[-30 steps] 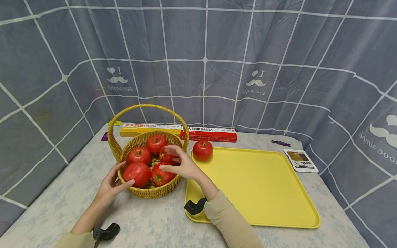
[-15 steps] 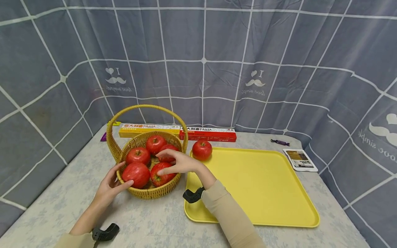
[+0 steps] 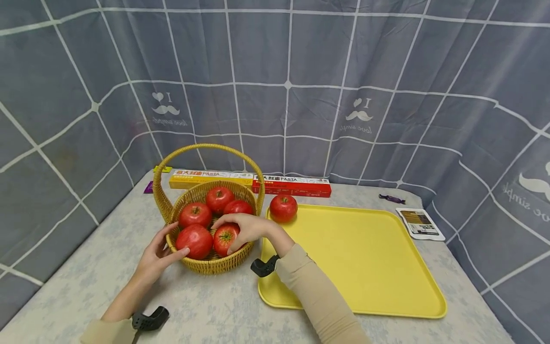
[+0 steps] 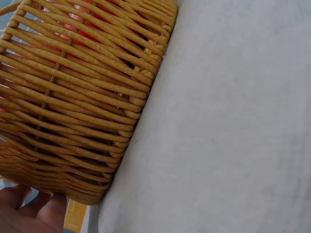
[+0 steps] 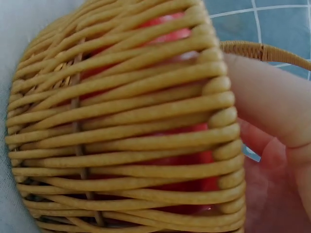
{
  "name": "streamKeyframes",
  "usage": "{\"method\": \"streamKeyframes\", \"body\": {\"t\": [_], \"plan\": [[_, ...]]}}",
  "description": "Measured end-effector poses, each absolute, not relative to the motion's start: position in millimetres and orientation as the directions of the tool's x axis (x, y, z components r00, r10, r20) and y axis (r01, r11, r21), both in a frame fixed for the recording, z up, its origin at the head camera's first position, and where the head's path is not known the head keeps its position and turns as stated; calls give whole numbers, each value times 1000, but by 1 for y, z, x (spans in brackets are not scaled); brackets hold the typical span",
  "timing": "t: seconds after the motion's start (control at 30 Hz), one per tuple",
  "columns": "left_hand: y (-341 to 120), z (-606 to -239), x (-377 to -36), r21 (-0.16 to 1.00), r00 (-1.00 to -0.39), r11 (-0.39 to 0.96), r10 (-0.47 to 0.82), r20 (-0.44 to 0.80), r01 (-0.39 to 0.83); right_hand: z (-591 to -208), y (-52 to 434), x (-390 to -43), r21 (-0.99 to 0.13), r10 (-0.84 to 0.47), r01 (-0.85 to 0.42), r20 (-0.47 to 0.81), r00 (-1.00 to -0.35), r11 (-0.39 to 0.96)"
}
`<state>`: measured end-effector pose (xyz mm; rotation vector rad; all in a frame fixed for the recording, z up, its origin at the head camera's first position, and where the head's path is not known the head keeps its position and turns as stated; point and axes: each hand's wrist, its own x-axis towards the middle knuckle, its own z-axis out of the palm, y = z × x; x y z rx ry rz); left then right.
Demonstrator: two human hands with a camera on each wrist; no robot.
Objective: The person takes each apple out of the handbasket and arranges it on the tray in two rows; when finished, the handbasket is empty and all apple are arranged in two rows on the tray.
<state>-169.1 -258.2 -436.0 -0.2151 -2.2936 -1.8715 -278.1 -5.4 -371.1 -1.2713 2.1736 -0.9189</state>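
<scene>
A yellow wicker basket (image 3: pixel 210 267) with a tall hoop handle stands on the left of the table and contains several red apples. My left hand (image 3: pixel 153 260) grips its left rim, thumb over the edge beside the front-left apple (image 3: pixel 195 241). In the left wrist view, the fingers (image 4: pixel 51 211) touch the outer wicker wall. My right hand (image 3: pixel 251 228) reaches over the right rim, its fingers and thumb round the front-right apple (image 3: pixel 224 239). From the right wrist, the basket wall (image 5: pixel 146 109) hides most of that apple.
A yellow tray (image 3: pixel 352 258) lies right of the basket, with another red apple (image 3: pixel 283 208) at its far-left corner. Behind stand yellow (image 3: pixel 206 180) and red (image 3: pixel 296 188) pasta boxes. A purple-wrapped candy (image 3: pixel 392 198) and a flat packet (image 3: pixel 420 223) lie at the far right.
My right hand has come down and closed round the front-right apple, which has tilted so its stem end faces up. The left hand stays at the rim.
</scene>
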Motion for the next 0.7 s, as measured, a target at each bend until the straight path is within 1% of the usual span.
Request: {"method": "streamKeyframes", "body": {"t": [0.1,0.23,0.3,0.37,0.5,0.63,0.7], "plan": [[-258,-436,-171,954,-972,194,5,234,231,-372,-4,-278,-702,-890,-633,-2,-457,327],[-258,-437,-171,954,-973,197,7,230,227,-375,1,-274,-654,-891,-705,101,-442,276],[-259,-437,-171,954,-974,200,6,226,222,-376,5,-270,-661,-872,-707,163,-462,251],[-258,-437,-171,956,-976,203,3,216,212,-377,12,-267,-695,-836,-686,234,-497,213],[-257,-436,-172,956,-979,218,2,202,198,-371,33,-260,-771,-740,-631,373,-559,88],[-257,-435,-171,956,-979,219,-2,203,198,-354,60,-251,-790,-668,-613,466,-580,-19],[-256,-436,-171,956,-979,218,-4,203,198,-343,74,-246,-792,-643,-609,483,-594,-32]]}}
